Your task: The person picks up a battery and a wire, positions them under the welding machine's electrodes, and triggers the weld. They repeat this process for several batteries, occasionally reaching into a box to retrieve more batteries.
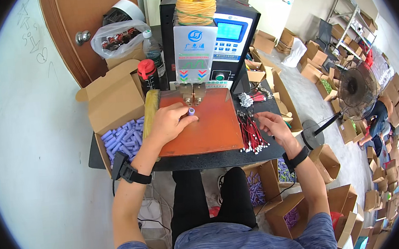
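My left hand (169, 123) is closed around a purple cylindrical battery cell (191, 111), held upright just below the two metal electrodes (192, 95) of a spot welding machine (197, 50). An orange-brown work plate (200, 136) lies under that hand. Over the right side of the table, my right hand (276, 124) has its fingertips pinched together beside a bundle of red and black wire leads (252, 132) with white connectors. Something thin and dark shows at those fingertips, and a bit of green by the palm; what they hold is too small to make out.
An open cardboard box (113, 101) of purple cells stands at the left, near a red-capped bottle (148, 74) and a clear bottle (152, 51). More boxes of cells (256, 188) sit on the floor. A standing fan (353, 84) is at the right; a person (378, 115) bends beyond it.
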The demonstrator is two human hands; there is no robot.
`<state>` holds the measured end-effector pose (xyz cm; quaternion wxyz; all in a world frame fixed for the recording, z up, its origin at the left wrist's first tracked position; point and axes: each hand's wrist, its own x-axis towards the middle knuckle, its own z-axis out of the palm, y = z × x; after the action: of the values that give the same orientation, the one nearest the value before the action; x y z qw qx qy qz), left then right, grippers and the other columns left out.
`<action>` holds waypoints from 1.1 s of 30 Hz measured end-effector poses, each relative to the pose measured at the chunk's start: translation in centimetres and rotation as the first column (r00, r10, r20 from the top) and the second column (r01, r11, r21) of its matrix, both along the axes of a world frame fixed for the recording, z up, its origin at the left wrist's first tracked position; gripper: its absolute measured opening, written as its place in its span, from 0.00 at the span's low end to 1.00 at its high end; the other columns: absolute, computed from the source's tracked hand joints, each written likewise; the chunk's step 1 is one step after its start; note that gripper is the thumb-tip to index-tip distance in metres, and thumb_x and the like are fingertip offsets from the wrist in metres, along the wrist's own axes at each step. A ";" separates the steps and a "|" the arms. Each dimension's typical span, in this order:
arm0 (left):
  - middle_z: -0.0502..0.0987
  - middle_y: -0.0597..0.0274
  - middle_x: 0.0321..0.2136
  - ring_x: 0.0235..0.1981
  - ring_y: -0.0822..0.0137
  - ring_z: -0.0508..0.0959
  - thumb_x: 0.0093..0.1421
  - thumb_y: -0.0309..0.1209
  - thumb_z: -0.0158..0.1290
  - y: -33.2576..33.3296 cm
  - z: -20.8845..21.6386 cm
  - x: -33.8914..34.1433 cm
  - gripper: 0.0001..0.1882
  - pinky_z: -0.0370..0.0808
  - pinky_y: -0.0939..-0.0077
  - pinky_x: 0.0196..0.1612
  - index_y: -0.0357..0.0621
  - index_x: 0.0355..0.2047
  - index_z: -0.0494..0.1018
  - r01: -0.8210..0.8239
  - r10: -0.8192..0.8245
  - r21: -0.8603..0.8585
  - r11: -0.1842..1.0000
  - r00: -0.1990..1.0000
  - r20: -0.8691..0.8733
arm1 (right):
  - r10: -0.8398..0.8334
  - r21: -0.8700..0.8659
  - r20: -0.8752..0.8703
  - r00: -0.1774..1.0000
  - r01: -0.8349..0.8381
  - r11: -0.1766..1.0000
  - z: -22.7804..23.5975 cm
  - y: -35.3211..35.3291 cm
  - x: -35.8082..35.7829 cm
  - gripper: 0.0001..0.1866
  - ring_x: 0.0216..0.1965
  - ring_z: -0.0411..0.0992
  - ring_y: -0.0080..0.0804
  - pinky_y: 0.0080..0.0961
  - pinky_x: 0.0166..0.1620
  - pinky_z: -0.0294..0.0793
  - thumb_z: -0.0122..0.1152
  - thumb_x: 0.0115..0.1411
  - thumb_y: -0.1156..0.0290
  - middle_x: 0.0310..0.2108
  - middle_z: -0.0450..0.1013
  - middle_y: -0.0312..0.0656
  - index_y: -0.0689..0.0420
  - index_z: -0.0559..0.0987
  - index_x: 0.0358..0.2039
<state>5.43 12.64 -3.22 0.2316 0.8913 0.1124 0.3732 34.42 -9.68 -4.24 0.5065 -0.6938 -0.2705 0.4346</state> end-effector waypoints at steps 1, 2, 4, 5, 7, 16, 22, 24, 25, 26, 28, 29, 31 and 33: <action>0.75 0.56 0.24 0.26 0.53 0.76 0.53 0.39 0.61 -0.1 0.1 0.0 0.13 0.71 0.63 0.28 0.41 0.29 0.77 0.003 -0.003 -0.005 1.000 1.000 -0.001 | 0.010 0.110 0.158 0.987 -0.028 0.993 -0.1 0.3 -0.2 0.13 0.26 0.67 0.15 0.14 0.28 0.65 0.50 0.60 0.80 0.27 0.73 0.33 0.62 0.76 0.45; 0.75 0.56 0.24 0.26 0.53 0.76 0.53 0.39 0.61 -0.1 0.3 0.0 0.13 0.71 0.63 0.28 0.41 0.29 0.77 -0.002 0.002 -0.005 1.000 1.000 -0.004 | 0.001 0.216 0.311 0.950 -0.071 0.974 0.1 0.7 -0.6 0.09 0.25 0.66 0.14 0.13 0.28 0.65 0.52 0.63 0.77 0.25 0.72 0.33 0.62 0.77 0.42; 0.76 0.55 0.27 0.27 0.53 0.77 0.55 0.39 0.59 -0.3 0.6 0.2 0.13 0.72 0.62 0.30 0.41 0.32 0.77 0.001 -0.001 0.044 0.999 1.000 0.011 | -0.005 0.248 0.331 0.944 -0.082 0.965 0.7 1.5 -1.6 0.07 0.24 0.66 0.14 0.14 0.28 0.65 0.52 0.64 0.74 0.24 0.72 0.33 0.62 0.77 0.39; 0.76 0.55 0.27 0.27 0.53 0.77 0.55 0.39 0.59 -0.4 0.7 0.3 0.13 0.72 0.62 0.30 0.41 0.32 0.77 0.000 0.000 0.045 0.999 1.000 0.010 | -0.019 0.282 0.355 0.935 -0.088 0.955 1.5 2.0 -2.6 0.08 0.22 0.66 0.14 0.14 0.28 0.66 0.52 0.66 0.72 0.22 0.72 0.33 0.62 0.77 0.36; 0.76 0.54 0.29 0.29 0.51 0.77 0.57 0.39 0.57 -0.6 0.6 0.3 0.13 0.72 0.61 0.31 0.42 0.34 0.77 -0.008 0.012 0.090 0.996 0.999 -0.048 | 0.025 0.329 0.350 0.936 -0.148 0.933 2.3 3.3 -4.4 0.07 0.23 0.69 0.17 0.16 0.28 0.68 0.50 0.64 0.76 0.20 0.72 0.33 0.63 0.76 0.35; 0.75 0.50 0.25 0.27 0.50 0.76 0.60 0.29 0.53 0.0 0.6 0.5 0.08 0.71 0.65 0.30 0.36 0.36 0.73 -0.101 0.069 -0.183 0.978 0.982 -0.174 | 0.035 0.319 0.594 0.803 -0.275 0.907 2.0 10.2 -7.4 0.09 0.23 0.73 0.22 0.23 0.29 0.71 0.60 0.59 0.68 0.22 0.77 0.42 0.61 0.80 0.32; 0.75 0.56 0.22 0.25 0.57 0.77 0.55 0.31 0.56 0.9 -0.5 0.4 0.08 0.71 0.66 0.29 0.38 0.30 0.74 0.062 -0.036 -0.252 0.966 0.994 0.107 | -0.013 0.399 0.709 0.706 -0.385 0.832 1.1 13.3 -9.2 0.09 0.24 0.75 0.39 0.31 0.30 0.73 0.48 0.63 0.75 0.18 0.73 0.43 0.61 0.73 0.43; 0.76 0.57 0.22 0.25 0.58 0.77 0.55 0.30 0.56 0.4 0.6 0.1 0.07 0.72 0.67 0.29 0.38 0.29 0.75 0.025 -0.027 -0.247 0.969 1.000 -0.005 | 0.007 0.359 0.685 0.728 -0.345 0.867 1.4 13.0 -9.9 0.09 0.23 0.75 0.36 0.29 0.30 0.73 0.50 0.63 0.74 0.19 0.74 0.42 0.61 0.75 0.41; 0.76 0.58 0.23 0.26 0.59 0.77 0.54 0.29 0.56 0.3 1.0 0.1 0.06 0.72 0.67 0.29 0.38 0.28 0.76 -0.009 -0.018 -0.231 0.973 0.993 -0.113 | 0.021 0.319 0.663 0.748 -0.307 0.897 1.2 12.8 -10.0 0.08 0.23 0.75 0.33 0.28 0.30 0.73 0.52 0.63 0.74 0.20 0.75 0.41 0.61 0.76 0.40; 0.76 0.58 0.23 0.26 0.59 0.77 0.54 0.29 0.56 0.3 1.0 0.1 0.06 0.72 0.67 0.29 0.38 0.28 0.76 -0.011 -0.017 -0.234 0.972 0.993 -0.116 | 0.024 0.317 0.661 0.750 -0.308 0.897 0.8 12.8 -10.1 0.08 0.23 0.75 0.33 0.28 0.30 0.73 0.52 0.63 0.74 0.20 0.75 0.41 0.61 0.76 0.40; 0.76 0.57 0.24 0.27 0.57 0.77 0.55 0.30 0.57 0.5 0.8 0.2 0.07 0.72 0.67 0.30 0.38 0.30 0.77 0.022 -0.058 -0.274 0.961 0.991 -0.122 | -0.091 0.514 0.577 0.812 -0.274 0.813 -0.2 12.7 -10.1 0.07 0.21 0.72 0.20 0.20 0.27 0.70 0.59 0.60 0.74 0.22 0.77 0.38 0.61 0.79 0.38; 0.76 0.57 0.24 0.27 0.57 0.77 0.55 0.30 0.57 0.6 0.7 0.3 0.07 0.72 0.67 0.30 0.38 0.30 0.77 0.023 -0.060 -0.280 0.960 0.990 -0.124 | -0.088 0.509 0.575 0.814 -0.271 0.817 0.2 12.4 -10.3 0.07 0.21 0.72 0.20 0.20 0.27 0.70 0.59 0.60 0.74 0.22 0.77 0.38 0.61 0.79 0.38; 0.76 0.56 0.24 0.24 0.62 0.76 0.55 0.27 0.58 0.8 0.5 -0.1 0.07 0.70 0.71 0.29 0.37 0.34 0.77 0.062 -0.071 -0.088 0.994 0.992 -0.100 | -0.042 0.397 0.579 0.814 -0.237 0.887 1.6 11.8 -11.2 0.07 0.21 0.66 0.10 0.13 0.26 0.66 0.65 0.57 0.74 0.25 0.79 0.36 0.60 0.81 0.36; 0.76 0.55 0.24 0.24 0.61 0.76 0.56 0.28 0.59 0.9 0.3 0.3 0.08 0.70 0.71 0.28 0.37 0.34 0.77 0.069 -0.074 -0.070 0.995 0.995 -0.067 | -0.060 0.462 0.557 0.829 -0.249 0.851 0.8 12.0 -10.9 0.06 0.21 0.64 0.08 0.11 0.25 0.65 0.65 0.56 0.76 0.25 0.78 0.34 0.61 0.81 0.35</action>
<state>5.73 13.53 -2.93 0.2709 0.8988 0.1009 0.3294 23.49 2.35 -3.42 0.5504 -0.6126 -0.5464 0.1527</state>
